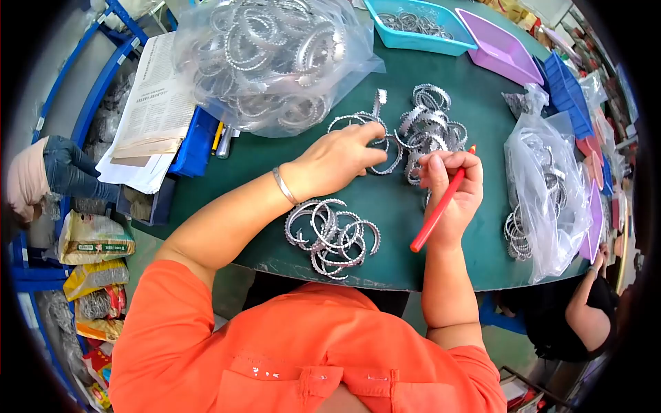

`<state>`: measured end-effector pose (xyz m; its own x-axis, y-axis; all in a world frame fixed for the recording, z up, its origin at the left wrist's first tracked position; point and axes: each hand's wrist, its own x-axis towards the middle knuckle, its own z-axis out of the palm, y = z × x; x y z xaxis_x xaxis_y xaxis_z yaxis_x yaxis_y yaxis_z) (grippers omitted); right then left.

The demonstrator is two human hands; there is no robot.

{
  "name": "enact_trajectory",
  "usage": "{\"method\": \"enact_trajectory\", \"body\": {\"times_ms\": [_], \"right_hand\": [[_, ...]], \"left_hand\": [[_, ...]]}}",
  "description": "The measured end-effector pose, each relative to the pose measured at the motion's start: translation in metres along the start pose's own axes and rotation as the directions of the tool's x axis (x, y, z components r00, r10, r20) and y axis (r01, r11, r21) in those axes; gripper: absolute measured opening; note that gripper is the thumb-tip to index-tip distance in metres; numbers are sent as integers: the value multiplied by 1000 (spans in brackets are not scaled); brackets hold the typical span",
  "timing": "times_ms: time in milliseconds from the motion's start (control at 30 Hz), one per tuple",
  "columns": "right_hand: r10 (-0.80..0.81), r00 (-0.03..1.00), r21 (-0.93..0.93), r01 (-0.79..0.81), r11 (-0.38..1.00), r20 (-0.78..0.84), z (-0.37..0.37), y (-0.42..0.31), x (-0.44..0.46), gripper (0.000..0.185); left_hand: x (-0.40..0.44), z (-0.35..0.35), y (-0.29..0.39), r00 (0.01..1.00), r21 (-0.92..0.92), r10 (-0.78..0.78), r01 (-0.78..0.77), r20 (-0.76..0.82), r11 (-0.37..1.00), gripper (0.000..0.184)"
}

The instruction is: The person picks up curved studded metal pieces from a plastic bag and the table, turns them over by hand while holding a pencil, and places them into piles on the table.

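My left hand (pixel 343 157) reaches palm down over a few silvery toothed metal bangles (pixel 394 164), its fingers bent and apart; whether the fingertips touch the metal is hard to see. My right hand (pixel 456 189) is closed around a red pencil (pixel 438 219), one end slanting down to the left. Just beyond the right hand lies a heap of similar bangles (pixel 427 124). Nearer my body, below the left wrist, another loose pile of open bangles (pixel 332 237) rests on the green table (pixel 275 251).
A large clear bag of bangles (pixel 265 62) stands at the back left, beside papers (pixel 155 96) and a blue box (pixel 196 144). A turquoise tray (pixel 420 43), purple tray (pixel 499 48) and second plastic bag (pixel 551 199) line the right. People are at both sides.
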<state>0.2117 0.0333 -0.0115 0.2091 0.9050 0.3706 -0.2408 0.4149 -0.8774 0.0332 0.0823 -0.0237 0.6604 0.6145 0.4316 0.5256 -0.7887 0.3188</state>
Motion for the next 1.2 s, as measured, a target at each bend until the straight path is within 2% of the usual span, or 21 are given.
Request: {"method": "enact_trajectory", "body": {"times_ms": [33,100,200,233,267,300,333,367,400,433,500,567,633,700,767,800,900,1067,1200], "right_hand": [[6,1000,-4,-6,1000,-11,0,1,0,16],[22,1000,2,-22,1000,-8,1,1,-1,17],[48,999,-36,-48,998,5,2,2,-2,17],[51,999,-64,-50,997,7,1,2,-1,17],[89,994,-45,-87,995,55,-3,4,-1,17],[91,995,-47,-88,995,51,-2,6,-2,17],[57,994,-76,-50,996,90,1,7,-2,17],[23,991,-102,-9,995,131,3,10,-2,18],[8,979,-133,20,991,204,0,14,-3,20],[24,977,-121,2,993,212,1,16,-5,21],[62,965,-168,-19,986,255,4,17,-7,22],[85,961,-158,-44,986,262,4,20,-8,21],[213,923,-27,-216,976,320,4,19,-10,20],[247,924,-38,-247,968,291,6,16,-9,18],[313,908,38,-336,941,278,4,17,-6,17],[314,907,37,-337,941,280,4,17,-6,17],[299,921,28,-316,948,249,4,18,-7,15],[277,924,34,-295,955,263,3,21,-6,14],[235,950,0,-240,971,207,4,20,-6,14]], "left_hand": [[0,0,-1,993,10,101,-102,66,995,23],[0,1,-7,978,46,171,-178,120,983,13],[-6,-1,-11,994,-237,102,-93,26,967,13],[-8,-6,-8,994,-242,106,-96,27,965,13],[-11,-12,-6,993,-476,-99,118,65,871,12],[-15,-16,-5,946,-664,-286,313,153,679,11],[-20,-15,-7,896,-843,-352,398,271,362,7],[-24,-17,-7,895,-843,-352,399,272,362,7],[-27,-20,-6,888,-898,-368,375,276,231,7],[-29,-23,-4,880,-935,-383,342,282,97,7],[-33,-27,0,904,-958,-328,285,274,-14,11],[-37,-24,1,937,-969,-248,240,245,-51,14],[-39,-25,4,931,-968,-265,246,251,-50,16],[-40,-27,9,923,-966,-286,254,258,-51,19],[-40,-29,12,862,-963,-429,235,271,-134,28],[-41,-29,11,865,-969,-436,227,248,-99,37],[-43,-32,9,828,-950,-470,298,305,-92,39],[-46,-29,9,832,-950,-472,309,290,-39,38],[-47,-29,9,837,-944,-458,330,300,-14,38]]}}
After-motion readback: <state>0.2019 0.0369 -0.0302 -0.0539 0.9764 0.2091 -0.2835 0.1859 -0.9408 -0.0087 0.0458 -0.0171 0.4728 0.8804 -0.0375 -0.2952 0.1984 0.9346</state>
